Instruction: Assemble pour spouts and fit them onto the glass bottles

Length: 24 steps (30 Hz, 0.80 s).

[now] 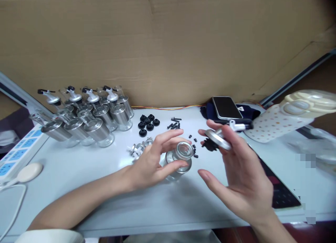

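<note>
My left hand (pixel 151 166) curves around a glass bottle (pixel 183 150) with an open mouth, its thumb across the near side. The bottle stands upright on the table. To the right and a little higher, my right hand (pixel 241 180) holds a pourer stopper (pixel 219 138) among its fingers, the thumb spread away from it. This stopper has a silver disc, a white spout with a black lever, and a ribbed black plug. Behind the bottle lie small black tubes (pixel 195 140), black ribbed plugs (pixel 147 122) and black thin pins (pixel 174 125). Silver spout parts (pixel 139 148) lie beside my left hand.
Several steel-sleeved bottles (pixel 99 129) stand at the back left, some with pourers fitted. A power strip (pixel 18 152) runs along the left. On the right are a phone (pixel 227 107) on dark cloth, a dotted tumbler (pixel 273 122) and a black mat (pixel 283 192). Cardboard (pixel 168 47) walls the back.
</note>
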### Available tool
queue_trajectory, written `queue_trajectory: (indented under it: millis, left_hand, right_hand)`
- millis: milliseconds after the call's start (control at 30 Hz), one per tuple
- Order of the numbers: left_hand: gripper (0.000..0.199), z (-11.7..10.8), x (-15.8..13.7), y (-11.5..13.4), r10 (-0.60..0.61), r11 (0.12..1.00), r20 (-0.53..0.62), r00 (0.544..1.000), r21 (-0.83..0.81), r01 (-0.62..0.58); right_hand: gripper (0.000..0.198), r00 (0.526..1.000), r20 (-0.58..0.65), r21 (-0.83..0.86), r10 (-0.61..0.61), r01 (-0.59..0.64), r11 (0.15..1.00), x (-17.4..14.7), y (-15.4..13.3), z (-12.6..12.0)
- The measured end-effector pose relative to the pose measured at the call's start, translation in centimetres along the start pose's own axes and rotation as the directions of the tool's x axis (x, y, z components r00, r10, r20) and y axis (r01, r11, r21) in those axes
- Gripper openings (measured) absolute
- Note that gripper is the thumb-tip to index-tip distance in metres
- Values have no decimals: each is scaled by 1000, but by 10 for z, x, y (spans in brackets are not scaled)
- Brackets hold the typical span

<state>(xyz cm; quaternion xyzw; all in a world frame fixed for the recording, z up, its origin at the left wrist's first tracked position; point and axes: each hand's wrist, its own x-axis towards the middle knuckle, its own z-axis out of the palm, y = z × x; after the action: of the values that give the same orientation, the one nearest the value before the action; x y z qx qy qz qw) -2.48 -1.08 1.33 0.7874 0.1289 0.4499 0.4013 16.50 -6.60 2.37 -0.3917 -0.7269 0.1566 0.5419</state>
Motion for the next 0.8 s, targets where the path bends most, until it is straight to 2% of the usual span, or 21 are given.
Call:
queue_trajectory:
  millis: [167,367,467,633,800]
  left_hand:
    - [73,-1,-1,-8,76,997,6,997,1,-76]
    - [69,-3,-2,-13,95,995,0,995,3,-95]
    - [67,-4,-2,-13,96,995,-8,995,24,-95]
    - [65,-4,-2,-13,48,999,-15,999,3,-48]
    - [65,-6,0,-16,99,994,-8,995,-44,-100]
  right_hand:
    - [76,983,139,-136,-117,136,981,15,-5,5]
    - [57,970,124,-174,-207,227,958,18,-2,7]
    - [50,966,129,-156,-225,244,957,21,-1,6]
    - [50,969,126,-111,-212,226,968,23,0,5]
    - [48,958,161,-166,-237,263,951,23,-1,3]
